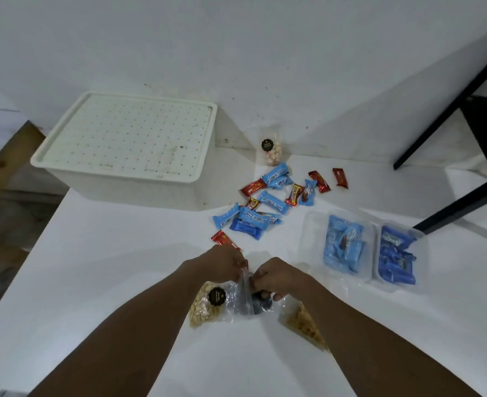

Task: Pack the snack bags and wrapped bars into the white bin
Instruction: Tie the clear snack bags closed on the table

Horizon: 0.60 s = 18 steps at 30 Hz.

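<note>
The white bin (93,179) stands at the table's far left with its perforated lid (128,136) on. Several blue and red wrapped bars (268,203) lie scattered to its right. Near me, my left hand (228,262) and my right hand (273,277) both pinch the top of a clear bag of dark snacks (245,303). A bag of pale nuts (203,306) with a black sticker lies under my left wrist. Another bag of brown snacks (305,325) lies under my right forearm. A small bag of white puffs (272,151) stands against the wall.
Two clear plastic trays (314,227) hold blue wrapped bars at the right. A black chair frame (465,116) stands beyond the table's right edge. A wooden surface (4,167) shows at the left. The white table (107,282) spreads in front.
</note>
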Tool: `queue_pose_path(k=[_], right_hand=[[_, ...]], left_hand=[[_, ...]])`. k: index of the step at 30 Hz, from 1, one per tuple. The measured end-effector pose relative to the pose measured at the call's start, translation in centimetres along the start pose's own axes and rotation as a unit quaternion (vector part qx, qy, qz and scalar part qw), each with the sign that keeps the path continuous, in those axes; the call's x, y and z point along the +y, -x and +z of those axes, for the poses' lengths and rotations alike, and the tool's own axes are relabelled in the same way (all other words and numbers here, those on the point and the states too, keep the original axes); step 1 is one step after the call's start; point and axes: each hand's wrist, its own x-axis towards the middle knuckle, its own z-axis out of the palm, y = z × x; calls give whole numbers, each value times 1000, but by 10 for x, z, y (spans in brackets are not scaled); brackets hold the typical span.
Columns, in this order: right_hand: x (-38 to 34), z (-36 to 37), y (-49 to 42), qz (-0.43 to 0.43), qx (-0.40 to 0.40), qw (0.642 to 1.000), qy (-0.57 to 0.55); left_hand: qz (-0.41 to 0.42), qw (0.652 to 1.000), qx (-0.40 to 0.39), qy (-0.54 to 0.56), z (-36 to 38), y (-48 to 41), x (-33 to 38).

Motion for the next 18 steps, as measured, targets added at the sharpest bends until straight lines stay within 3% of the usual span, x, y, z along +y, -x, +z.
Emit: queue_pose_path(k=[3, 7, 14, 18], right_hand=[[10, 16, -4, -16, 28, 999, 22], [9, 27, -3, -54, 52, 997, 2], [-20, -4, 14, -87, 83, 985, -124], [-46, -41, 29, -140, 102, 975, -138]], left_hand=[[12, 998, 55, 5, 9, 3, -7], [-4, 998, 52, 32, 7, 4, -14], [-50, 964, 103, 242, -38, 15, -10], [-24, 939, 107, 325, -74, 27, -2]])
